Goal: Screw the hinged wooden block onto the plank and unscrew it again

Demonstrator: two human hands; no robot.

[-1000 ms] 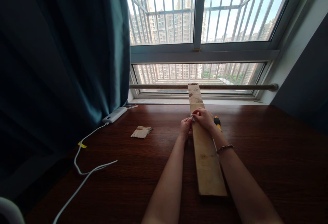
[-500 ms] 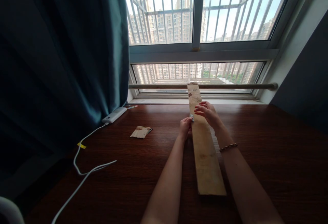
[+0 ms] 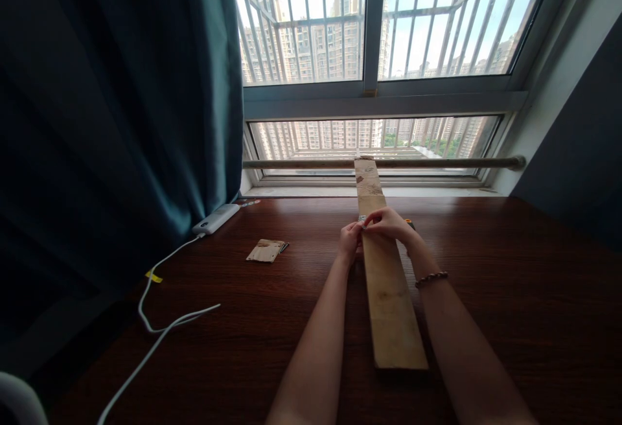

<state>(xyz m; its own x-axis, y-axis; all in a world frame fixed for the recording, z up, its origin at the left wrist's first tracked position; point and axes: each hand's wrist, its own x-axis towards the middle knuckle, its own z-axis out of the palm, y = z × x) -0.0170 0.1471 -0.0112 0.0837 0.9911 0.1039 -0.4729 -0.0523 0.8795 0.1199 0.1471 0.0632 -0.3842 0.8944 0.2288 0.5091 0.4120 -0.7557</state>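
A long wooden board [image 3: 392, 308] lies lengthwise on the dark brown table, its far end reaching to the rail by the window. At the board's left edge my left hand [image 3: 350, 240] is closed, its fingertips pinching a small shiny metal piece [image 3: 362, 218]. My right hand [image 3: 386, 224] lies across the board with thumb and fingers pinched together right at that metal piece. What its fingertips hold is too small to make out. Just past my right wrist, the end of a black and orange object [image 3: 410, 223] shows, the rest hidden.
Left on the table [image 3: 204, 354] lies a small wooden piece [image 3: 265, 251] with thin dark metal bits [image 3: 284, 247] beside it. A white power strip [image 3: 216, 218] with a white cable [image 3: 146, 308] sits by the blue curtain [image 3: 204, 88]. A horizontal rail [image 3: 447, 164] crosses before the window.
My right hand has come down and left from above the board, and its spread fingers have closed into a pinch beside my left fingertips. The black and orange object's end now shows.
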